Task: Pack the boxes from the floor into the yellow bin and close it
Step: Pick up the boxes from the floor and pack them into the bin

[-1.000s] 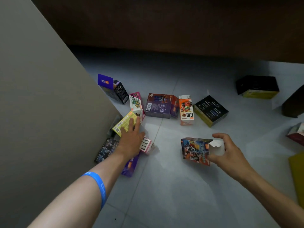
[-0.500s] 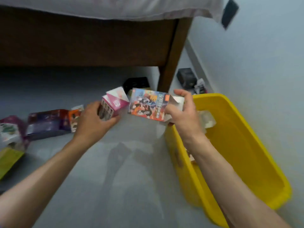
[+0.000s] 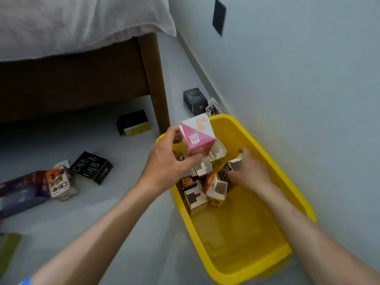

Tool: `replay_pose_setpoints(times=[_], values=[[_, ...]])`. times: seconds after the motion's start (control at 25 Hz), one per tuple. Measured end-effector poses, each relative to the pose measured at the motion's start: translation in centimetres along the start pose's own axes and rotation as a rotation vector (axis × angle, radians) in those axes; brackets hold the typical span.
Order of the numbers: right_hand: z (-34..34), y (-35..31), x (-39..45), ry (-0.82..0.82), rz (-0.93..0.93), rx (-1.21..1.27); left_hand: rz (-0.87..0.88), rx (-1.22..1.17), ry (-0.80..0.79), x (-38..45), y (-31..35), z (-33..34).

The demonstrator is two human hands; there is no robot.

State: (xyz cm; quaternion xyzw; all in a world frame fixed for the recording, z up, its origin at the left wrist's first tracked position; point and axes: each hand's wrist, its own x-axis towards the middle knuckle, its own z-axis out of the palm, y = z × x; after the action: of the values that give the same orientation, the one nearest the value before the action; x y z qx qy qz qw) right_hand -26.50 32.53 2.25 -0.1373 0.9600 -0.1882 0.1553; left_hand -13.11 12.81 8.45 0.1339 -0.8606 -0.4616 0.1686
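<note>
Head camera: a person crouches over a yellow bin [image 3: 301, 199] that stands open on the pale floor [image 3: 115, 204], just beside the wall [image 3: 298, 79] and near a wooden bed leg [image 3: 155, 83]. The left hand [image 3: 170, 161] grips a pink-and-white box [image 3: 197, 137] between thumb and curled fingers, holding it tilted above the bin's far left rim. The right hand [image 3: 249, 174] reaches down inside the bin, its fingers curled round the open white end of a dark printed box [image 3: 230, 170], which rests among the cartons already there. Several small boxes [image 3: 202, 192] lie packed against the bin's left wall, some with open flaps upward. The near half of the bin shows bare yellow bottom. On the floor to the left lie a black box with pale lettering [image 3: 91, 167], an orange figure box [image 3: 59, 182] and a long purple box [image 3: 22, 192] touching it. A black-and-yellow box [image 3: 133, 122] sits under the bed edge. Beyond the bin, by the wall, stands a dark grey box [image 3: 194, 98] with a small white carton [image 3: 212, 108] beside it. A white sheet [image 3: 72, 23] hangs over the bed frame.
</note>
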Motion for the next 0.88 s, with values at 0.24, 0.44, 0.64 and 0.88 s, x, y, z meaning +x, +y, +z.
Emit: replay_pose_setpoints(times=[0.24,0.44,0.64,0.88], values=[[3.8,0.2,2.6,-0.156,0.023,0.395,-0.094,0.073,-0.047,-1.2,-1.5,0.6],[0.3,0.2,-2.2,0.126,-0.295,0.586,-0.075,0.063,-0.054,-0.9,-0.8,3.1],[-3.5,-0.6,-5.3,-0.035,-0.501,0.749,0.061,0.097,-0.247,0.0,0.6,6.3],[-4.8,3.0,-6.2,0.234,-0.108,0.200,0.304,0.706,-0.701,-0.4,-0.9,7.5]])
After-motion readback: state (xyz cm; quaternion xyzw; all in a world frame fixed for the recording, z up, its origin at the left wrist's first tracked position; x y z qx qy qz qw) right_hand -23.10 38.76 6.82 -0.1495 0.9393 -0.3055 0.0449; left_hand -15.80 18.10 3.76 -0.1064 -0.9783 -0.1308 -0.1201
